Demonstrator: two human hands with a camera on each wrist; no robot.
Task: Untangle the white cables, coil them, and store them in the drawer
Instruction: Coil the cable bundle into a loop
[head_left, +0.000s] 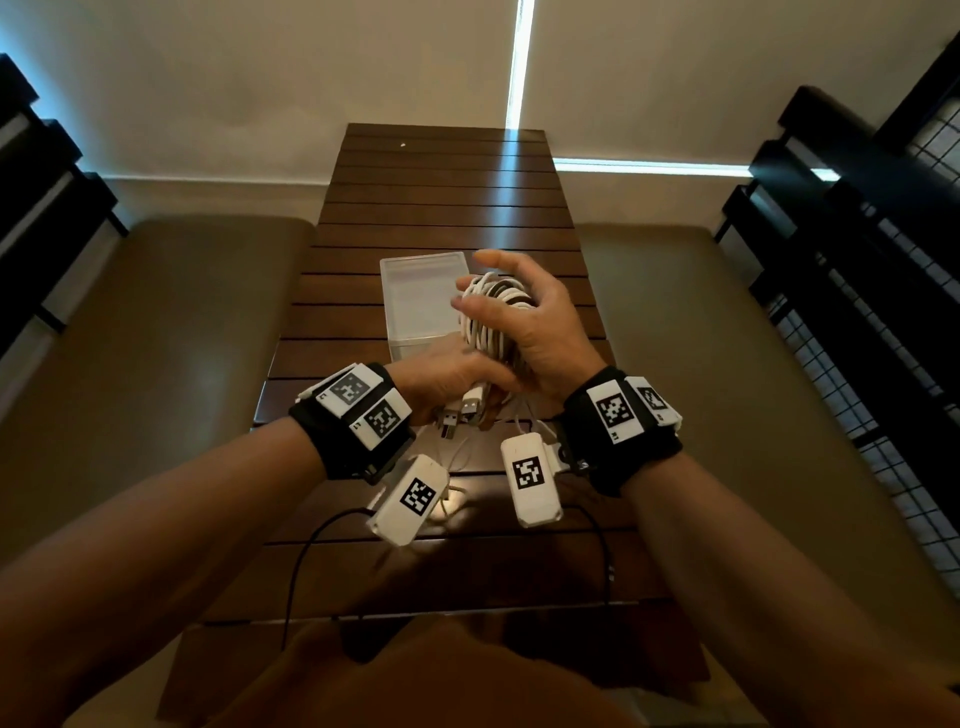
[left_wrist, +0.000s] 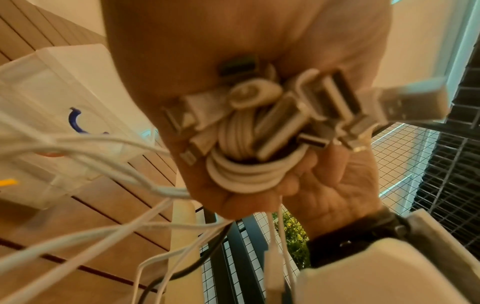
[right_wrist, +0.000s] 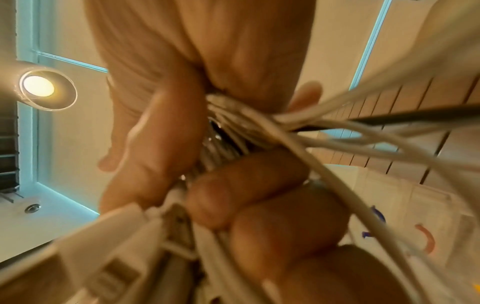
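A coil of white cables (head_left: 493, 322) is held up over the table by both hands. My left hand (head_left: 452, 379) grips its lower end, where several USB plugs (head_left: 470, 408) stick out toward me. My right hand (head_left: 540, 322) wraps the upper part, thumb on the loops and index finger stretched out. In the left wrist view the coil (left_wrist: 244, 172) and plugs (left_wrist: 324, 98) fill the palm, and thin loose strands (left_wrist: 91, 156) trail off to the left. In the right wrist view the cables (right_wrist: 259, 127) are blurred. The translucent drawer box (head_left: 423, 301) stands just beyond the hands.
The dark slatted wooden table (head_left: 441, 197) runs away from me, with padded benches (head_left: 156, 338) on both sides. Thin white strands (head_left: 457, 457) and a black wire (head_left: 311, 545) lie on the near part. Black grid railings (head_left: 857, 312) stand at the right.
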